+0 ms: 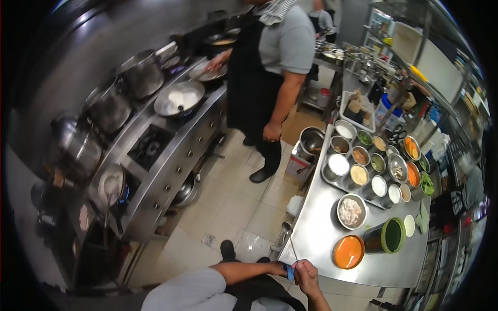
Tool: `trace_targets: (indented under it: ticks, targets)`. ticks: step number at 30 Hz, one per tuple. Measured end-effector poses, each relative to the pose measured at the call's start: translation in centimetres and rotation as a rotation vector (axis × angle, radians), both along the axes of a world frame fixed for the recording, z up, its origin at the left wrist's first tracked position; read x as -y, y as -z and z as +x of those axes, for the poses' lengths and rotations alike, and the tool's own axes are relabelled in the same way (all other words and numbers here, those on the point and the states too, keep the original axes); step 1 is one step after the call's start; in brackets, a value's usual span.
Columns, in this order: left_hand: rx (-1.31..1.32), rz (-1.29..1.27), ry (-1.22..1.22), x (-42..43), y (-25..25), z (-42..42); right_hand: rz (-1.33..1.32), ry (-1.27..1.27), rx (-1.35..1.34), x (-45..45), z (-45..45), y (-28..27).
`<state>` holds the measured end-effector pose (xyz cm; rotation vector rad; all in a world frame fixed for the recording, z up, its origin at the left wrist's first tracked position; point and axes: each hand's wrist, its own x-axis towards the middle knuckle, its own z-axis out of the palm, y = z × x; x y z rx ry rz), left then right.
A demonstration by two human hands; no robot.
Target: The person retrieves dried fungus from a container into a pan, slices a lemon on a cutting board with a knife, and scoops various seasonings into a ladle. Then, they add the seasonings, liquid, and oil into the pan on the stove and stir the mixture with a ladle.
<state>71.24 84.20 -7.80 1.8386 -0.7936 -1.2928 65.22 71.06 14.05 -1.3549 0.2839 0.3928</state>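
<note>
My right hand (306,276) is closed on the thin handle of a long spoon (294,246), whose bowl points up and away at the near left corner of the steel table (321,228). Just left of it, my left hand (277,268) is closed on a small blue cloth (289,272) that shows between the two hands. On the table ahead and to the right stand a container of orange sauce (348,252), a tall pot of dark green liquid (392,236) and a steel bowl of pale food pieces (351,211).
Several steel containers of ingredients (358,174) stand farther back on the table. A co-worker in a black apron (249,78) stands ahead at the stove (179,147), one hand near a pan (208,71). A wok (180,98) and a pan over a blue flame (111,185) are on the left.
</note>
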Motion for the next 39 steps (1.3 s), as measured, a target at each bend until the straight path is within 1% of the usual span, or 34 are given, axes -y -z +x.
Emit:
trace_targets:
  ticks: [1, 2, 4, 5, 7, 8, 9, 10, 11, 12, 13, 15, 16, 17, 18, 20, 21, 22, 23, 24, 25, 26, 27, 28, 29, 30, 31, 32, 33, 34, 35, 37, 38, 39]
  targets:
    - [-0.057, -0.039, -0.058, -1.5, -4.3, 0.4, -0.083, -0.011, 0.057, 0.1, 0.1, 0.5]
    - [-0.068, -0.041, -0.078, -2.3, -3.2, -0.1, -0.164, -0.018, 0.12, 0.2, 0.3, 0.9]
    - [0.037, 0.001, -0.174, -4.0, 0.7, 0.0, -0.15, -0.013, 0.12, -0.2, 0.5, 1.0]
    - [0.054, -0.066, -0.316, -5.4, 2.6, 0.1, -0.135, 0.013, 0.129, -0.4, 0.8, 0.8]
    - [0.143, -0.17, -0.532, -8.3, 2.4, 0.7, -0.156, 0.012, 0.119, -0.9, 1.3, -0.1]
    - [0.205, -0.131, -0.522, -9.9, 1.0, 2.0, -0.176, 0.021, 0.104, -1.3, 1.5, -0.6]
    - [0.358, -0.032, -0.496, -11.3, 0.0, 3.5, -0.174, 0.023, 0.091, -1.7, 1.9, -0.7]
    - [0.42, 0.133, -0.475, -12.5, -2.3, 5.2, -0.173, 0.022, 0.081, -2.0, 2.2, -0.4]
    - [0.527, 0.153, -0.412, -13.7, -3.0, 6.7, -0.173, 0.029, 0.061, -2.2, 2.2, -0.1]
    - [0.511, 0.278, -0.238, -14.4, -4.5, 8.3, -0.279, 0.006, 0.083, -2.4, 2.2, 0.5]
    - [0.575, 0.298, -0.154, -15.0, -4.0, 9.0, -0.384, -0.013, 0.09, -2.6, 2.3, 1.2]
    - [0.402, 0.239, -0.131, -15.9, -4.3, 9.9, -0.555, -0.037, 0.146, -2.9, 2.0, 1.8]
    - [0.271, 0.164, -0.172, -16.1, -4.4, 10.5, -0.495, -0.008, 0.116, -3.6, 2.0, 1.0]
    - [0.147, 0.096, -0.221, -16.5, -4.6, 10.3, -0.53, -0.034, 0.106, -3.8, 1.9, 1.2]
    - [0.131, 0.093, -0.194, -16.9, -5.2, 9.6, -0.505, -0.027, 0.06, -4.4, 1.7, 1.4]
    - [-0.257, -0.031, -0.517, -17.9, -6.4, 8.7, -0.477, -0.008, 0.006, -5.4, 0.5, 2.4]
    - [-0.262, -0.028, -0.503, -18.5, -6.1, 8.4, -0.371, 0.007, -0.059, -5.8, -0.1, 3.4]
    - [-0.448, -0.128, -0.64, -19.0, -6.0, 8.5, -0.263, 0.023, -0.117, -6.2, -0.4, 4.5]
    - [-0.634, -0.228, -0.773, -19.4, -6.1, 8.8, -0.263, 0.036, -0.114, -6.7, -0.7, 5.4]
    - [-0.629, -0.227, -0.76, -19.6, -6.2, 9.0, -0.226, 0.044, -0.113, -7.3, -1.1, 6.5]
    - [-0.821, -0.383, -0.777, -19.6, -6.3, 9.3, -0.191, 0.05, -0.111, -7.8, -1.7, 7.5]
    - [-1.008, -0.546, -0.787, -19.5, -6.6, 9.7, -0.246, 0.036, -0.067, -8.1, -2.1, 8.7]
    - [-1.053, -0.594, -0.825, -18.9, -7.8, 9.6, -0.246, 0.046, 0.003, -9.0, -2.0, 8.9]
    - [-1.077, -0.661, -0.86, -17.9, -9.3, 9.4, -0.293, 0.018, 0.124, -9.2, -2.1, 10.7]
    - [-0.958, -0.822, -0.798, -17.2, -7.9, 9.3, -0.247, 0.024, 0.064, -9.8, -1.8, 11.4]
    - [-0.902, -0.728, -0.736, -16.2, -8.8, 9.3, -0.169, 0.063, 0.004, -10.5, -1.2, 11.7]
    - [-0.709, -0.593, -0.884, -15.1, -7.3, 8.4, -0.022, 0.121, -0.209, -11.1, -0.5, 9.4]
    - [-0.466, -0.553, -0.845, -14.0, -7.2, 7.8, 0.105, 0.149, -0.337, -11.5, 0.2, 7.1]
    - [-0.174, -0.351, -0.901, -13.4, -11.5, 7.1, 0.123, 0.141, -0.407, -12.1, 1.0, 4.0]
    - [0.141, -0.354, -0.905, -12.6, -5.0, 6.9, 0.268, 0.131, -0.416, -11.7, 0.9, 6.4]
    - [0.336, -0.273, -0.872, -12.3, -6.2, 6.5, 0.348, 0.139, -0.422, -11.9, 1.0, 6.1]
    - [-0.026, -0.454, -1.026, -11.5, -6.3, 6.2, 0.447, 0.192, -0.481, -12.3, 1.1, 6.6]
    - [-0.018, -0.472, -1.022, -11.2, -5.5, 6.1, 0.489, 0.209, -0.5, -12.5, 1.1, 6.8]
    - [-0.177, -0.418, -1.094, -11.0, -4.5, 6.2, 0.531, 0.223, -0.523, -12.7, 1.0, 7.1]
